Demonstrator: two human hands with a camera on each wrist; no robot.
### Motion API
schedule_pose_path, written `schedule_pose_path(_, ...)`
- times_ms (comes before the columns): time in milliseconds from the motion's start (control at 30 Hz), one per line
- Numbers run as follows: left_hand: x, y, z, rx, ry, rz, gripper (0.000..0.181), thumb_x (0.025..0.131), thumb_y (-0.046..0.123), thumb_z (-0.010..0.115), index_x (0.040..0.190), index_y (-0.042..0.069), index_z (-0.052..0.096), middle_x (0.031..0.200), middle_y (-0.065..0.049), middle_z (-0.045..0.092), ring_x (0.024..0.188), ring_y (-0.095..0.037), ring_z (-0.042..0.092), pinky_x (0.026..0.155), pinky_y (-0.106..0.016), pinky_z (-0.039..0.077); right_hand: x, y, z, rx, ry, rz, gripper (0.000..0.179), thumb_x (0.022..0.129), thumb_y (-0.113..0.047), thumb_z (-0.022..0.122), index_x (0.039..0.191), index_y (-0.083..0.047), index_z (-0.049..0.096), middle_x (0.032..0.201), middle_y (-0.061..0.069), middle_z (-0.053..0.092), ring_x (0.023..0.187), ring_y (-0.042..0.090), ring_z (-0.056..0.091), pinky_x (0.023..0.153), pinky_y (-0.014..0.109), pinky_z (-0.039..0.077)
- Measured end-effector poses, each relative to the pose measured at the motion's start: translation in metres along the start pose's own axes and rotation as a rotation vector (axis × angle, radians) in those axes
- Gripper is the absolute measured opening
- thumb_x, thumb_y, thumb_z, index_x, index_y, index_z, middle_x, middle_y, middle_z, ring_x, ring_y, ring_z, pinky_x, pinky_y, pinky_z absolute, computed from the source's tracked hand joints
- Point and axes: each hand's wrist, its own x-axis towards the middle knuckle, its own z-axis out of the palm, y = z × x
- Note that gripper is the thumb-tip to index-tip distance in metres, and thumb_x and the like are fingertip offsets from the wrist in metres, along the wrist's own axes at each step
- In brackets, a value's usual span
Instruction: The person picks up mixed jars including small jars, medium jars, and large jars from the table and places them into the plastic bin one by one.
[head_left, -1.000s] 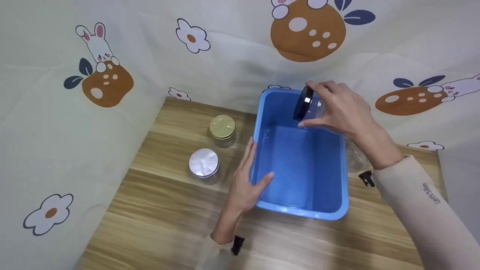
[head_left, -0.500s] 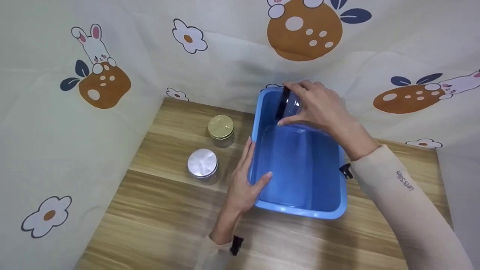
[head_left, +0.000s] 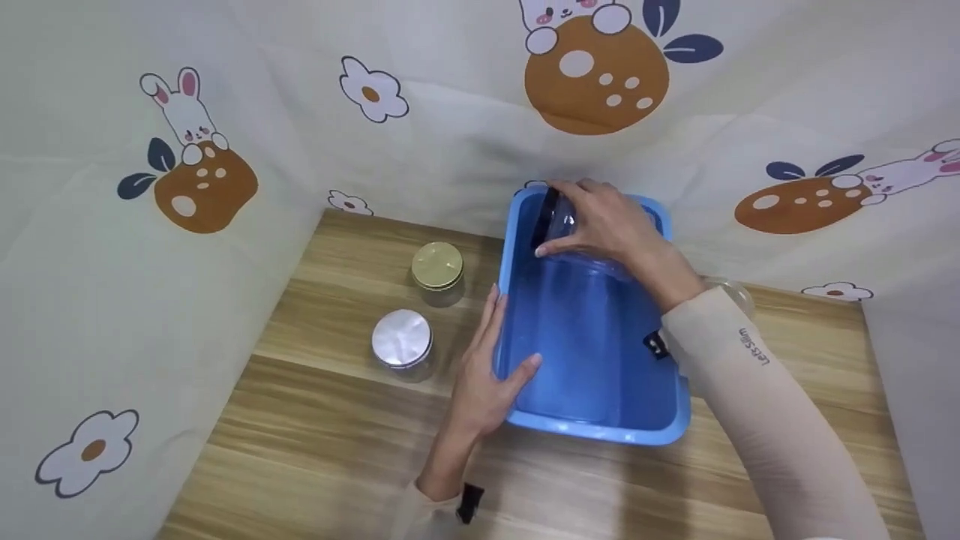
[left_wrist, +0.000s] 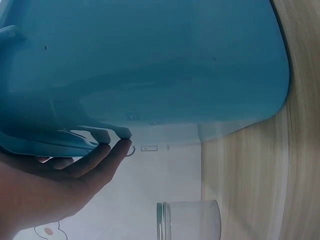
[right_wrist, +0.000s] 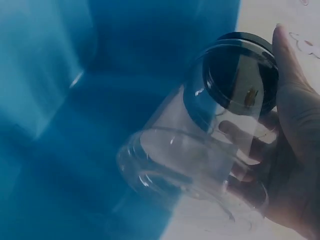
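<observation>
My right hand (head_left: 611,221) grips a clear jar (right_wrist: 175,150) with a black lid (head_left: 545,217), inside the far end of the blue tub (head_left: 577,430). The jar lies tilted on its side, lid towards the left, its clear bottom partly hidden by the hand in the head view. In the right wrist view its see-through body shows the fingers behind it. My left hand (head_left: 486,384) rests on the tub's left side: straight fingers (left_wrist: 107,160) touch the outer wall, and the thumb reaches over the rim.
Left of the tub, a gold-lidded jar (head_left: 437,265) and a silver-lidded jar (head_left: 402,337) stand on the wooden table (head_left: 315,420). Another clear jar (head_left: 739,296) shows partly behind my right sleeve. Printed cloth (head_left: 450,142) encloses the back and sides.
My right hand has moved left with the black-lidded jar, further into the tub's far left corner. The left hand stays on the tub's side. The head view has shifted slightly.
</observation>
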Motion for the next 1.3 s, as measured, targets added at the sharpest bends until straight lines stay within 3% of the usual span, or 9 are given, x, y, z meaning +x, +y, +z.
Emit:
schedule_pose_path(233,0.0,0.001,-0.001,0.01,-0.01,-0.003,0.086,0.092,0.043,0.067,0.159,0.015,0.021,0.167,-0.001,0.013,0.147,-0.022,0.027,0.115,-0.051,0.03,0.001,0.005,0.016,0.002,-0.027,0.028,0.113,0.064,-0.079,0.072,0.152,-0.017,0.04,0.146,0.017,0.05,0.128,0.039,0.05,0.103,0.061,0.043)
schedule_pose_path(600,-0.001,0.001,-0.001,0.022,-0.015,-0.007,0.089,0.092,0.044,0.067,0.16,0.015,0.017,0.166,0.004,0.013,0.146,-0.017,0.028,0.116,-0.047,0.03,-0.001,0.004,0.033,0.053,-0.087,0.075,0.111,0.063,-0.078,0.073,0.153,-0.022,0.039,0.155,0.016,0.039,0.137,0.039,0.043,0.106,0.063,0.037)
schedule_pose_path(933,0.001,0.0,0.0,0.033,-0.005,0.018,0.088,0.092,0.042,0.067,0.16,0.014,0.019,0.166,0.001,0.015,0.147,-0.018,0.027,0.116,-0.047,0.03,0.002,0.012,0.053,0.007,-0.109,0.009,0.112,0.063,-0.077,0.073,0.152,-0.017,0.041,0.134,0.019,0.053,0.113,0.035,0.057,0.101,0.056,0.046)
schedule_pose_path(1300,0.0,0.0,0.0,0.02,-0.005,0.004,0.087,0.092,0.041,0.068,0.159,0.013,0.02,0.166,0.002,0.014,0.148,-0.019,0.025,0.117,-0.047,0.026,0.004,0.01,0.062,0.016,-0.126,0.005,0.106,0.068,-0.069,0.078,0.153,-0.018,0.04,0.135,0.018,0.052,0.115,0.035,0.055,0.102,0.056,0.045)
